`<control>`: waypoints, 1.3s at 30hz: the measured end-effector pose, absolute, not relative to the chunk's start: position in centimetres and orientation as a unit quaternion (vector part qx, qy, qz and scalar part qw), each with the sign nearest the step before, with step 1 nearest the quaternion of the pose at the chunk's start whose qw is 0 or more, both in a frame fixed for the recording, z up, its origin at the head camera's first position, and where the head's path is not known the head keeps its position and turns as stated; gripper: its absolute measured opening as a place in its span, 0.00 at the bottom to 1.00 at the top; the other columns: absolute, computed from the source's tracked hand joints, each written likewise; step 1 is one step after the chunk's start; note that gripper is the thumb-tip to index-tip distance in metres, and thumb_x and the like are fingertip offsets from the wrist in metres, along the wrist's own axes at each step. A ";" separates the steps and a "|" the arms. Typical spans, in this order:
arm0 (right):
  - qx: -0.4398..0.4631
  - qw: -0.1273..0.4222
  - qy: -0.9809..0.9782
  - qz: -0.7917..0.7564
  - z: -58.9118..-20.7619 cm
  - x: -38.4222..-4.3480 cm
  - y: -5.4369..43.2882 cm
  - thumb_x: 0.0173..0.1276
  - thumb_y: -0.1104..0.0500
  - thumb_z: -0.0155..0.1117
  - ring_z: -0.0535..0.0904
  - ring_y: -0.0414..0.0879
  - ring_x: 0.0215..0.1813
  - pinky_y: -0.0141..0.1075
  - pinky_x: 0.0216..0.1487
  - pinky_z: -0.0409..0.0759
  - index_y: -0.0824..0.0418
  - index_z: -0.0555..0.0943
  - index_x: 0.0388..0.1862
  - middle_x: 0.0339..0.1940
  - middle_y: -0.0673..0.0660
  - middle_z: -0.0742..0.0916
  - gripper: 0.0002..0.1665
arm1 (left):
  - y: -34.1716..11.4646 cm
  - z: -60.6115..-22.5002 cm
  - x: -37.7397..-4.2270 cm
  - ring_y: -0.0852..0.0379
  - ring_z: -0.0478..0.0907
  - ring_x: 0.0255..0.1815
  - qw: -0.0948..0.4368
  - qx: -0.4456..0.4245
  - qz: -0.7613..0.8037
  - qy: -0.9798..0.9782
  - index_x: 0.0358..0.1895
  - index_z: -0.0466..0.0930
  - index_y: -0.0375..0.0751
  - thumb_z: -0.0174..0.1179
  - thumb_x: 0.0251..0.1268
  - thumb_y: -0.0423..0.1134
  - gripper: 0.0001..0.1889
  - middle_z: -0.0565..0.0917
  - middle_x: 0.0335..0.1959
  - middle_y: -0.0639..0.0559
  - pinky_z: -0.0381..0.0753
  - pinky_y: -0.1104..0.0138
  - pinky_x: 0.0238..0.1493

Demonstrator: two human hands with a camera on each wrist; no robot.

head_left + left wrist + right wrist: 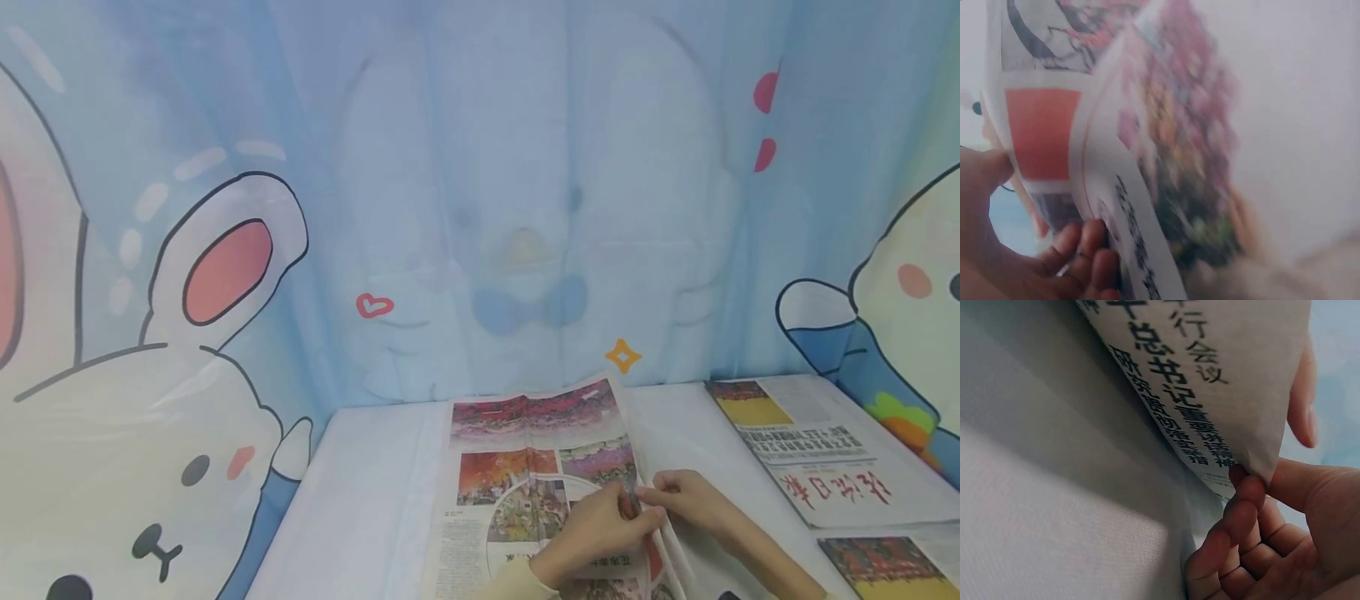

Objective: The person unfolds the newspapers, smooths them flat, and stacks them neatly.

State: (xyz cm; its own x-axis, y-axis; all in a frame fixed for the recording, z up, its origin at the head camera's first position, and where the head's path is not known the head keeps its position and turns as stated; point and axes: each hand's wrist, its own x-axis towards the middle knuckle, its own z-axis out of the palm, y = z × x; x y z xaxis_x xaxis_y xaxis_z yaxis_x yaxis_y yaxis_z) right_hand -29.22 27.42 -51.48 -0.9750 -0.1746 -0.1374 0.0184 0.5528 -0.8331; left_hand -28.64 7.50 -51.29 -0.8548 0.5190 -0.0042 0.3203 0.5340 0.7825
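Observation:
An open newspaper (510,492) with colour photos lies on the white table, its right edge raised between both hands. My left hand (600,529) grips that edge, fingers curled behind thumb. In the left wrist view the left hand (1054,256) has its thumb and bent fingers about the printed sheet (1044,134). My right hand (690,496) pinches the same edge, close to the left. The right wrist view shows the right hand (1266,531) with thumb and forefinger on a corner of the sheet (1210,381) bearing large black characters.
To the right lies a folded newspaper (832,458) with red title characters. Another newspaper (892,567) is nearer, partly cut off by the frame. Behind the white table (352,500) hangs a blue curtain (525,125) with cartoon animals.

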 end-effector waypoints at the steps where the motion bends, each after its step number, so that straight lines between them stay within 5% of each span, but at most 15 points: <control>1: -0.042 0.103 0.874 -0.473 -51.4 -29.2 27.3 0.73 0.45 0.62 0.61 0.38 0.22 0.31 0.26 0.64 0.56 0.70 0.23 0.16 0.46 0.68 0.23 | 7.7 -51.2 -28.5 0.64 0.55 0.10 0.115 0.241 0.408 0.873 0.26 0.66 0.52 0.55 0.66 0.65 0.22 0.65 0.13 0.62 0.59 0.70 0.11; 7: -0.036 0.109 0.869 -0.481 -51.2 -29.0 27.0 0.73 0.44 0.62 0.59 0.39 0.21 0.31 0.26 0.64 0.56 0.70 0.23 0.15 0.46 0.66 0.23 | 8.5 -51.0 -28.2 0.67 0.41 0.05 0.109 0.248 0.379 0.885 0.13 0.56 0.52 0.58 0.56 0.51 0.23 0.52 0.04 0.65 0.44 0.73 0.05; 12: -0.038 0.121 0.867 -0.482 -51.3 -29.3 26.9 0.76 0.42 0.56 0.65 0.40 0.23 0.33 0.27 0.68 0.58 0.74 0.25 0.16 0.47 0.70 0.25 | 8.4 -50.8 -28.1 0.66 0.43 0.05 0.115 0.223 0.375 0.892 0.12 0.57 0.51 0.58 0.53 0.45 0.20 0.54 0.04 0.63 0.47 0.72 0.05; 18: -0.029 0.139 0.857 -0.496 -51.4 -29.6 26.8 0.82 0.38 0.39 0.78 0.43 0.27 0.37 0.31 0.79 0.72 0.83 0.51 0.20 0.49 0.82 0.39 | 7.8 -50.3 -28.0 0.61 0.55 0.11 0.095 0.197 0.371 0.902 0.21 0.63 0.49 0.57 0.57 0.41 0.12 0.63 0.13 0.59 0.57 0.69 0.13; 25: -0.068 0.137 0.869 -0.470 -51.5 -29.7 27.4 0.80 0.48 0.50 0.67 0.40 0.24 0.33 0.28 0.68 0.61 0.74 0.28 0.19 0.48 0.72 0.23 | 6.5 -49.3 -28.0 0.64 0.52 0.12 0.126 0.214 0.435 0.865 0.21 0.59 0.50 0.53 0.60 0.35 0.14 0.60 0.13 0.61 0.53 0.73 0.13; 28: -0.091 0.130 0.874 -0.460 -51.7 -29.7 27.5 0.78 0.50 0.55 0.67 0.39 0.24 0.32 0.27 0.68 0.61 0.75 0.29 0.19 0.47 0.72 0.20 | 5.8 -48.5 -28.1 0.65 0.50 0.12 0.125 0.224 0.449 0.856 0.21 0.58 0.50 0.53 0.61 0.35 0.15 0.59 0.13 0.62 0.50 0.74 0.12; 35: -0.052 0.125 0.893 -0.429 -51.4 -29.9 27.7 0.76 0.49 0.58 0.76 0.43 0.26 0.34 0.28 0.75 0.65 0.83 0.40 0.24 0.50 0.81 0.19 | 2.6 -44.3 -27.7 0.66 0.66 0.22 0.111 0.250 0.481 0.833 0.35 0.73 0.45 0.51 0.71 0.42 0.07 0.76 0.29 0.61 0.68 0.73 0.21; 39: -0.001 0.139 0.905 -0.402 -50.8 -30.0 28.1 0.75 0.48 0.58 0.78 0.45 0.31 0.37 0.34 0.76 0.64 0.84 0.43 0.28 0.51 0.84 0.20 | -0.4 -42.2 -27.4 0.68 0.74 0.29 0.100 0.265 0.523 0.804 0.49 0.79 0.39 0.49 0.71 0.41 0.13 0.82 0.41 0.53 0.78 0.74 0.28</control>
